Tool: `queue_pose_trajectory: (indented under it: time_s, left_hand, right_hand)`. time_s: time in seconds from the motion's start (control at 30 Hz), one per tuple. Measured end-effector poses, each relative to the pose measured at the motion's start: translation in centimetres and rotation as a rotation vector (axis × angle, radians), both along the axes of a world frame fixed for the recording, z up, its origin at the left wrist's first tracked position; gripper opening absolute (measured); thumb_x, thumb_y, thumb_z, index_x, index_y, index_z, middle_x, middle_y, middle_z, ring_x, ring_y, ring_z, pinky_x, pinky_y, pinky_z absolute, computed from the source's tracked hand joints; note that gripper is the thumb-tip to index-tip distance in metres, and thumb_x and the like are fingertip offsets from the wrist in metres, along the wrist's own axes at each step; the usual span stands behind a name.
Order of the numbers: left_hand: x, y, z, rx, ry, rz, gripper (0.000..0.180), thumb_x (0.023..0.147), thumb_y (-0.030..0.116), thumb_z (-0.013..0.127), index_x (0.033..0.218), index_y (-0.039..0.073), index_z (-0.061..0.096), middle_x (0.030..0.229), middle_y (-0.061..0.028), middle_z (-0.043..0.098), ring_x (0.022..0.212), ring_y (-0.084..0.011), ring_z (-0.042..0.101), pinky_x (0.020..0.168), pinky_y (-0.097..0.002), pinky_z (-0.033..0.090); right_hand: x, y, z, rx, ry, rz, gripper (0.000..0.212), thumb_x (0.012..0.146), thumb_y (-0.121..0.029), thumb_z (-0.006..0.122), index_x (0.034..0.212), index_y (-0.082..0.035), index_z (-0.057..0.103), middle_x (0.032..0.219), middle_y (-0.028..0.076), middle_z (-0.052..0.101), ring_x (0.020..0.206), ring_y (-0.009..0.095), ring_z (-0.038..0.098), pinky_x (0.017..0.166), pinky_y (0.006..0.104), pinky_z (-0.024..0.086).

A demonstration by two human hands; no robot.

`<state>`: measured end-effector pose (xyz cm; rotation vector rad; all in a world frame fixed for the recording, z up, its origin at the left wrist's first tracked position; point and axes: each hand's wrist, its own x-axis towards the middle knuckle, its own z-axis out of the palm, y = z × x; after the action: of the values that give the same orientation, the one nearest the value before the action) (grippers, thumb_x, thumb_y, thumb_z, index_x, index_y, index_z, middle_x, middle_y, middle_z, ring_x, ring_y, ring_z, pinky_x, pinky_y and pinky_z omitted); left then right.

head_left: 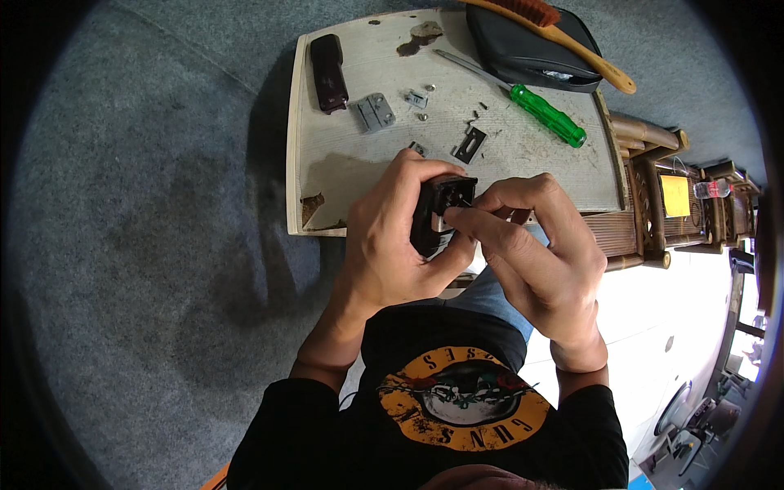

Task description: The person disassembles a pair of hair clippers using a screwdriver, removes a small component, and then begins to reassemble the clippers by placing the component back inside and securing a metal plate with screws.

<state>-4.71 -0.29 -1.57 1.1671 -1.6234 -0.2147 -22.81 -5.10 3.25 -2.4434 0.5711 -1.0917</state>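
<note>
Left hand (377, 241) is gripping the case (425, 220) over the table's (327, 147) near edge; right hand (551, 253) is poking at its open end, but I cannot tell if it is pinching anything. Work seems partway: metal block (375, 113), plate (469, 144) and screws (430, 87) are lying loose. The case is looking dark and shiny

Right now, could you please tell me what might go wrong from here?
The left hand holds the dark housing by the table while the right hand touches its open end, so a slip might drop it. The small loose metal pieces lie uncontained on the table and could roll off if nudged. The brush lies across the black case, its handle seeming to overhang, so a bump might tip it.
</note>
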Motion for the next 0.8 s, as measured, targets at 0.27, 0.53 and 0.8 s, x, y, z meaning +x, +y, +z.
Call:
queue_pose_trajectory:
  time_s: [0.27, 0.53, 0.8]
  left_hand:
    - [-0.3, 0.5, 0.1, -0.073, -0.074, 0.058, 0.051, 0.078, 0.013, 0.082, 0.121, -0.001, 0.059, 0.1, -0.0118, 0.062, 0.084, -0.0222, 0.063, 0.069, -0.0339, 0.054]
    - [-0.1, 0.6, 0.2, -0.211, -0.214, 0.13, 0.067, 0.071, 0.022, 0.09, 0.128, 0.003, 0.059, 0.098, -0.0101, 0.063, 0.084, -0.0237, 0.066, 0.065, -0.0339, 0.056]
    - [-0.1, 1.1, 0.0, -0.219, -0.301, 0.188, 0.063, 0.081, 0.043, 0.087, 0.12, 0.0, 0.063, 0.101, -0.0099, 0.066, 0.087, -0.0223, 0.065, 0.067, -0.033, 0.055]
  right_hand:
    - [-0.5, 0.3, -0.9, -0.122, -0.044, 0.024, 0.034, 0.067, -0.007, 0.081, 0.1, -0.005, 0.078, 0.097, 0.007, 0.06, 0.083, 0.018, 0.061, 0.066, 0.0299, 0.051]
    - [-0.5, 0.7, -2.0, -0.133, -0.132, 0.047, 0.036, 0.07, -0.004, 0.083, 0.105, -0.005, 0.077, 0.1, 0.009, 0.061, 0.087, 0.02, 0.063, 0.066, 0.0311, 0.054]
    - [-0.7, 0.9, -2.0, 0.056, -0.213, 0.086, 0.028, 0.076, 0.001, 0.083, 0.102, -0.003, 0.076, 0.103, 0.011, 0.063, 0.087, 0.019, 0.067, 0.07, 0.031, 0.059]
